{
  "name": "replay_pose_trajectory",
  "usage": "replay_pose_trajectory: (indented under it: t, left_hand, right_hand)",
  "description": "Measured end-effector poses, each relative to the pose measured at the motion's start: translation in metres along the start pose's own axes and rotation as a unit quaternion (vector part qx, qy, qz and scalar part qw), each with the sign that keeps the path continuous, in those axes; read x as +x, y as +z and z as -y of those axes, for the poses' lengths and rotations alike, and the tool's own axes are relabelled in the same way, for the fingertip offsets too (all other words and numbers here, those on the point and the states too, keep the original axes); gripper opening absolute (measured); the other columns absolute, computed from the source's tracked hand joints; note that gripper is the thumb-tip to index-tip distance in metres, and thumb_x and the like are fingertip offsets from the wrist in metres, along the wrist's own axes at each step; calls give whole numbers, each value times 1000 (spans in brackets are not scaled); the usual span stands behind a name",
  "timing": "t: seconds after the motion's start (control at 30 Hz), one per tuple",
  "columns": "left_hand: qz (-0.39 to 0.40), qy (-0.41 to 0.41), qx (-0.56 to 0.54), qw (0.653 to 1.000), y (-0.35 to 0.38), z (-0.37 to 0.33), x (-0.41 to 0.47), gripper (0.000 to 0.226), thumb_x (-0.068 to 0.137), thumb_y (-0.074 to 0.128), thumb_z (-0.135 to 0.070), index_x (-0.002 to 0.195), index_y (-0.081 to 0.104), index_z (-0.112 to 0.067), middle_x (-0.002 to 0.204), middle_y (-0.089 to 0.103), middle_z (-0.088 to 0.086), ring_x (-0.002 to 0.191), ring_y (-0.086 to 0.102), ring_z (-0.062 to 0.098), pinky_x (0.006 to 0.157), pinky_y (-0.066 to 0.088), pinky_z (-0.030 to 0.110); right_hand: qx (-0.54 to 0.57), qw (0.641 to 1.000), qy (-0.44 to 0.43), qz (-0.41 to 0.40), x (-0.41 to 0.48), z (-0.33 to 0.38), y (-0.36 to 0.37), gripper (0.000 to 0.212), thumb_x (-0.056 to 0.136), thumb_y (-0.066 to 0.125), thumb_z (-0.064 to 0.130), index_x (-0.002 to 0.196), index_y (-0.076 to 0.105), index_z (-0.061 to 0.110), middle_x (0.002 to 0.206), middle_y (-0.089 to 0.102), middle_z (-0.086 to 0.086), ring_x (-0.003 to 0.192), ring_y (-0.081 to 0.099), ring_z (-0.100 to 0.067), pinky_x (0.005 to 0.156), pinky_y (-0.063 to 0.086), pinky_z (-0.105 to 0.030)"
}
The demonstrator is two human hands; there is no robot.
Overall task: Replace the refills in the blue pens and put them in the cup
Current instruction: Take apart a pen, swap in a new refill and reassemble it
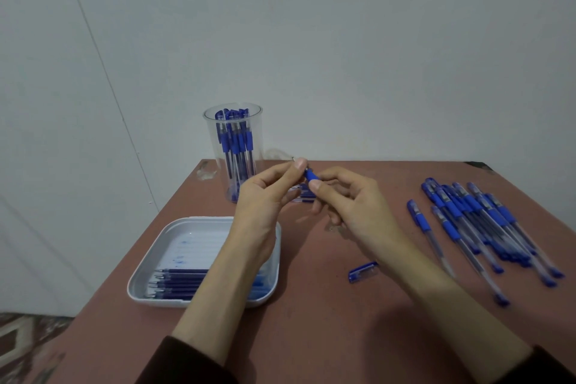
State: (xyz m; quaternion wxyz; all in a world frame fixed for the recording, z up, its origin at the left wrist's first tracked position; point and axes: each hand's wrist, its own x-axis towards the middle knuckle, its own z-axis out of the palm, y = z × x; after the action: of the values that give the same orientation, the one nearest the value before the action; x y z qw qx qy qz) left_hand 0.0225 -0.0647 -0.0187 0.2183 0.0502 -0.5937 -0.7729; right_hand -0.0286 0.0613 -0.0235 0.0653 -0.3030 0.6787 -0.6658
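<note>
Blue pen (311,175) is held between both hands, raised off the desk just right of the cup and nearer the person. The left hand (265,196) pinches its metal tip end between thumb and forefinger. The right hand (358,206) pinches the blue grip, its other fingers loosely curled. The pen's long axis is slanted: the tip points up and away toward the cup and the wall, and the barrel runs down into the right palm, mostly hidden. I judge the nose is being screwed on or off, but I cannot tell which.

A loose cap (363,271) lies on the desk (311,321), right of the cup and nearer the person. In front of the cup, a white tray (187,227) holds refills (180,282). The cup (209,140) stands well filled with pens, so a good share looks done. Far right of the cup lies a pile of pens (486,221), seemingly waiting, so plenty is left.
</note>
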Motion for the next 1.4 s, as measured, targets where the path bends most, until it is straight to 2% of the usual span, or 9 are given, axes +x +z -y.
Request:
replay_pose_trajectory:
  t: [0.37,0.5,0.63,0.8,0.93,1.0,1.07,1.23,1.4]
  left_hand:
    - [11,10,-35,999,1,1,4,22,76,63,-23,87,70,-6,85,72,0,84,63,11,82,48,19]
    - [1,23,-1,1000,3,1,2,20,82,62,-23,93,72,-10,89,73,-1,86,65,9,79,49,16]
    - [3,33,143,989,7,7,1,30,86,64,-28,112,67,-14,104,71,-4,95,64,0,78,49,14]
    - [177,108,455,866,23,13,-19,18,78,73,-34,94,71,-25,78,68,-10,72,59,1,66,44,14]
    - [293,90,553,775,29,17,-28,32,74,75,-44,100,71,-25,79,63,-11,76,57,6,73,47,24]
    - [321,84,548,768,27,17,-25,27,78,74,-35,101,71,-21,84,65,-8,77,56,7,72,45,21]
    - [292,102,546,779,22,14,-19,19,82,71,-28,98,73,-18,87,69,-3,76,56,8,70,42,18]
    - [33,167,535,827,-2,6,2,14,87,65,-22,98,72,-17,91,66,0,80,60,15,78,46,30]
    - [-21,163,531,831,-12,7,7,20,89,62,-17,108,70,-16,99,59,-2,82,51,7,70,33,6]
  right_hand:
    - [164,974,142,65,-1,7,-4,24,91,56,19,77,74,12,53,47,-6,34,25,-7,40,11,-20]
    - [149,974,160,59,2,9,-6,24,92,56,19,94,68,-2,55,49,-5,34,27,-8,46,10,-26]
    - [61,989,127,-36,9,0,-15,15,91,60,20,83,70,13,56,54,-4,38,32,-10,37,22,-20]
    - [-42,986,89,-135,16,-12,-33,11,90,64,20,78,66,20,54,56,0,37,41,-2,38,30,-16]
    - [-43,983,97,-153,18,-15,-38,11,90,63,19,79,65,20,55,57,0,38,42,-2,37,30,-16]
    - [-42,982,101,-152,19,-16,-39,11,90,63,20,80,65,20,54,57,1,39,41,-4,37,30,-16]
    - [-44,984,98,-142,19,-16,-40,9,90,64,21,81,66,21,56,57,0,42,42,-7,38,31,-18]
    - [-179,979,1,-101,14,-14,-44,11,89,64,26,86,70,35,69,61,-5,58,52,-5,57,40,-20]
    - [-325,941,-69,-63,7,-7,-42,15,87,64,27,96,72,36,89,67,21,89,58,-5,80,45,-27]
